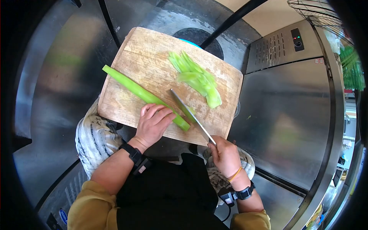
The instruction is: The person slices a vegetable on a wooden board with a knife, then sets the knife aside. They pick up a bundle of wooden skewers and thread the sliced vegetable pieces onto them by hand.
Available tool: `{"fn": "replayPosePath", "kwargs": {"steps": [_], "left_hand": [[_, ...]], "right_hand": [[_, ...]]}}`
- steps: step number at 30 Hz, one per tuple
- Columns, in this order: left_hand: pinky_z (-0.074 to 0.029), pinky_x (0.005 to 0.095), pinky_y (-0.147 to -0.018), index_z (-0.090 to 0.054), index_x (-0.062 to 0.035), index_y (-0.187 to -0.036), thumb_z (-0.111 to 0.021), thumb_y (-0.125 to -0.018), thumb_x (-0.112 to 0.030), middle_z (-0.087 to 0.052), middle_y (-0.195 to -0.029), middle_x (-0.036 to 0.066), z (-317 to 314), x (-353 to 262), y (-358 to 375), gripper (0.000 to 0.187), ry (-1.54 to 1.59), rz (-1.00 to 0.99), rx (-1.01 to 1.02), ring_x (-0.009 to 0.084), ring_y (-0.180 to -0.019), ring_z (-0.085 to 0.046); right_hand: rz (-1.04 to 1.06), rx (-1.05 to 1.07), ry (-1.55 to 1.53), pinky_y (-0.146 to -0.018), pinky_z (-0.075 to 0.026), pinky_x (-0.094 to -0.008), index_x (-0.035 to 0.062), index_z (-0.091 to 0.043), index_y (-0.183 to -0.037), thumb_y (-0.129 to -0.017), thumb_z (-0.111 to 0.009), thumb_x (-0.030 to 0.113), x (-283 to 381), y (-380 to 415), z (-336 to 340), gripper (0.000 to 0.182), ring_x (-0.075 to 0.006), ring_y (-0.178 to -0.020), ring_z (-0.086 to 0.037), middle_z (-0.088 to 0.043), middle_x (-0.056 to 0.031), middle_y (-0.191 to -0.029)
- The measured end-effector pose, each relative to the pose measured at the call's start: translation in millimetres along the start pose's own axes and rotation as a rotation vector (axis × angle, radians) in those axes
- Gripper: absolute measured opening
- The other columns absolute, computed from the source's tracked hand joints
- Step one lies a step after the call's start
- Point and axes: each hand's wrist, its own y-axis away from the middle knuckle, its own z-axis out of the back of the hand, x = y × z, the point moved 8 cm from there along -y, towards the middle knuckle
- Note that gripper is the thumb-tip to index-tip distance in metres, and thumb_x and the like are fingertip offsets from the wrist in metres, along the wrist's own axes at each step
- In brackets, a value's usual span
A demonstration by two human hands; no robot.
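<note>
A long, pale green celtuce stem [132,87] lies slantwise across a worn wooden cutting board [143,48]. My left hand [153,122] grips the stem near its lower right end, with the fingers bent over it. In my right hand [225,155] is a kitchen knife [190,114], held by its handle, which the fingers mostly hide. Its blade points up and left over the board, just right of the stem's cut end. Thin celtuce slices [197,76] lie in an overlapping heap on the board's upper right, apart from the blade.
A stainless steel cabinet [285,115] with a control panel [297,39] stands close on the right. Dark metal bars [234,23] rise behind the board. My knees are beneath its near edge. A wire basket [322,13] shows at the top right.
</note>
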Motion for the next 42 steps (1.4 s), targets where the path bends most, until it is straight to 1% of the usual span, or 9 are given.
{"fn": "replayPosePath", "kwargs": {"steps": [2, 5, 8, 20, 23, 29, 32, 35, 42], "left_hand": [[-0.040, 0.0431, -0.093, -0.070, -0.0125, -0.098, -0.075, -0.067, -0.011, -0.063, -0.106, 0.001, 1, 0, 0, 0.031, 0.001, -0.001, -0.005, 0.0232, -0.105, -0.055], [-0.040, 0.0391, -0.094, -0.069, -0.0143, -0.101, -0.067, -0.076, -0.012, -0.062, -0.106, -0.001, 1, 0, 0, 0.026, -0.029, -0.001, 0.009, 0.0183, -0.104, -0.055], [-0.041, 0.0388, -0.093, -0.070, -0.0143, -0.100, -0.065, -0.077, -0.011, -0.062, -0.105, -0.002, 2, -1, -2, 0.024, -0.028, -0.005, 0.002, 0.0183, -0.104, -0.055], [-0.041, 0.0391, -0.093, -0.071, -0.0139, -0.100, -0.064, -0.076, -0.011, -0.063, -0.107, -0.003, 1, -2, -1, 0.024, -0.047, -0.003, 0.010, 0.0178, -0.104, -0.055], [-0.040, 0.0391, -0.094, -0.071, -0.0138, -0.100, -0.064, -0.076, -0.011, -0.063, -0.107, -0.003, 0, -1, 0, 0.025, -0.038, 0.002, 0.010, 0.0178, -0.105, -0.055], [-0.040, 0.0399, -0.094, -0.070, -0.0136, -0.100, -0.063, -0.076, -0.012, -0.063, -0.108, -0.002, -2, 1, 2, 0.024, -0.034, -0.011, 0.005, 0.0178, -0.105, -0.056], [-0.040, 0.0403, -0.095, -0.069, -0.0137, -0.100, -0.063, -0.077, -0.012, -0.062, -0.109, -0.002, -2, 1, 1, 0.024, -0.029, -0.002, 0.026, 0.0180, -0.106, -0.055], [-0.041, 0.0411, -0.092, -0.069, -0.0125, -0.098, -0.072, -0.070, -0.012, -0.062, -0.105, 0.000, 0, 0, 1, 0.028, -0.036, -0.018, -0.006, 0.0210, -0.102, -0.056], [-0.041, 0.0416, -0.093, -0.069, -0.0126, -0.099, -0.072, -0.070, -0.012, -0.062, -0.105, 0.000, 1, -1, 1, 0.029, -0.026, -0.017, -0.016, 0.0220, -0.103, -0.056]], "right_hand": [[0.041, 0.025, 0.053, -0.065, -0.053, -0.0456, 0.0086, -0.060, -0.107, -0.089, -0.060, 0.011, 4, 5, 2, 0.018, -0.0393, -0.075, -0.063, -0.064, -0.0163, -0.088], [0.057, 0.029, 0.090, -0.064, -0.054, -0.0452, 0.0096, -0.059, -0.106, -0.089, -0.059, 0.011, 7, 8, 3, 0.017, -0.0385, -0.073, -0.064, -0.064, -0.0156, -0.087], [0.045, 0.050, 0.113, -0.063, -0.054, -0.0449, 0.0103, -0.059, -0.106, -0.089, -0.059, 0.011, 8, 9, 2, 0.017, -0.0378, -0.072, -0.064, -0.063, -0.0149, -0.085], [0.032, 0.125, 0.082, -0.062, -0.052, -0.0470, 0.0085, -0.056, -0.102, -0.088, -0.059, 0.009, 2, 4, -12, 0.014, -0.0391, -0.072, -0.063, -0.062, -0.0165, -0.083], [-0.042, 0.158, 0.043, -0.068, -0.050, -0.0476, 0.0041, -0.058, -0.101, -0.088, -0.059, 0.007, -2, -2, -19, 0.013, -0.0427, -0.079, -0.061, -0.062, -0.0203, -0.084], [-0.024, 0.122, 0.061, -0.068, -0.050, -0.0478, 0.0033, -0.058, -0.100, -0.088, -0.060, 0.008, -25, -18, -47, 0.012, -0.0427, -0.080, -0.062, -0.063, -0.0214, -0.083], [-0.053, 0.019, -0.019, -0.069, -0.050, -0.0461, 0.0030, -0.058, -0.101, -0.088, -0.061, 0.008, -25, -18, -40, 0.014, -0.0423, -0.080, -0.062, -0.063, -0.0220, -0.083], [-0.072, -0.020, -0.092, -0.068, -0.050, -0.0452, 0.0031, -0.059, -0.102, -0.088, -0.062, 0.008, -11, -12, -19, 0.015, -0.0422, -0.079, -0.062, -0.063, -0.0226, -0.082], [-0.045, 0.077, 0.022, -0.070, -0.050, -0.0454, 0.0035, -0.058, -0.101, -0.089, -0.061, 0.008, 6, 7, -4, 0.013, -0.0416, -0.081, -0.062, -0.063, -0.0208, -0.085]]}}
